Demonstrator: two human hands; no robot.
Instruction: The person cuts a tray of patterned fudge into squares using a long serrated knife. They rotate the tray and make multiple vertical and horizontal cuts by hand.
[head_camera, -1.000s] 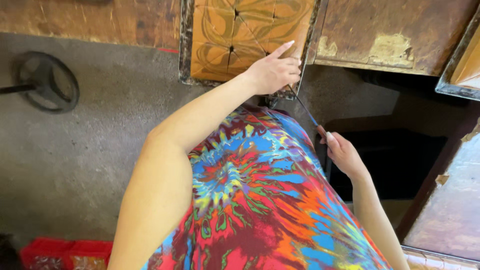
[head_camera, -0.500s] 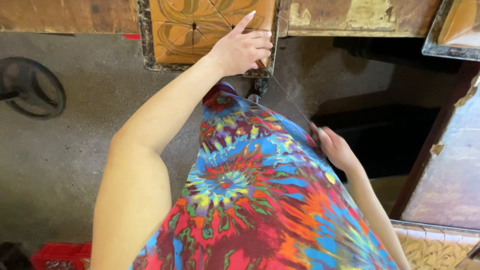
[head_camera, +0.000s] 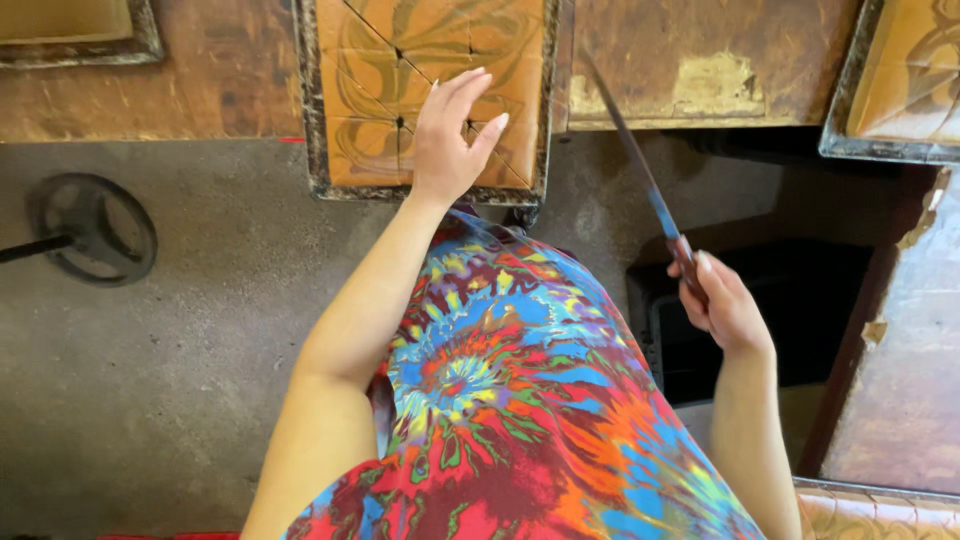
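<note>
I see the long knife (head_camera: 640, 165) first: its long axis runs on a slant, tip up toward eleven o'clock over the worn wooden table (head_camera: 700, 60), handle down toward five o'clock in the right hand (head_camera: 725, 310). The blade is thin and dark with a bluish patch just above the grip, and it sits at about two o'clock from the frame's middle. The right hand's fingers are curled tight around the handle, thumb on top, wrist bent up, forearm coming in from five o'clock.

The left hand (head_camera: 450, 135) is stretched out to twelve o'clock, arm almost straight from the lower left. Its fingers are spread and flat, resting on the orange-brown marbled slab (head_camera: 370, 90) that fills a dark metal tray (head_camera: 308, 110); nothing is pinched there. Scored lines cross the slab, meeting at small dark points beside the fingers.

The knife stands apart from that tray, to its right.

A second tray (head_camera: 850, 120) with the same marbled filling shows at one o'clock, a third at ten o'clock. Below the table edge is a rough grey concrete floor (head_camera: 180, 380), with a round black fan base (head_camera: 95, 228) at nine o'clock. My tie-dye dress (head_camera: 520, 420) fills six o'clock.
</note>
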